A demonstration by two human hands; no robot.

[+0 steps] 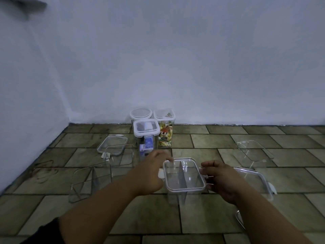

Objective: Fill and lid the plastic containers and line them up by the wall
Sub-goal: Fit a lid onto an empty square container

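- Both my hands are on the box (184, 180) right in front of me: a clear divided box with its lid (183, 174) sitting on top.
- My left hand (149, 173) curls round the lid's left edge, fingers bent at the far-left corner, close to a white clip (161, 174) sticking out on that side.
- My right hand (219, 180) pinches the right edge, thumb and fingers half closed on the rim. I can't tell if the clip there is down.
- So this is the lidding step, I reckon: lid on, clips not all snapped. The box looks empty through the lid, though it is hard to be sure.
- Next move calls for pressing the lid flat and folding each clip down evenly, or one corner may pop up.
- To my right, a spare lid (253, 180) lies on the floor (202, 215), just beside my hand.
- To my left stands an open box (89, 180), no lid, nothing in it that I can make out.
- Further left and back, another lid (112, 144) rests on a second open box.
- Far right, one more clear box (253, 150), open.
- Furthest off, three lidded jars by the wall (193, 67): a blue-filled one (146, 136) in front, a round one (140, 114) and a colourful one (165, 129) behind.
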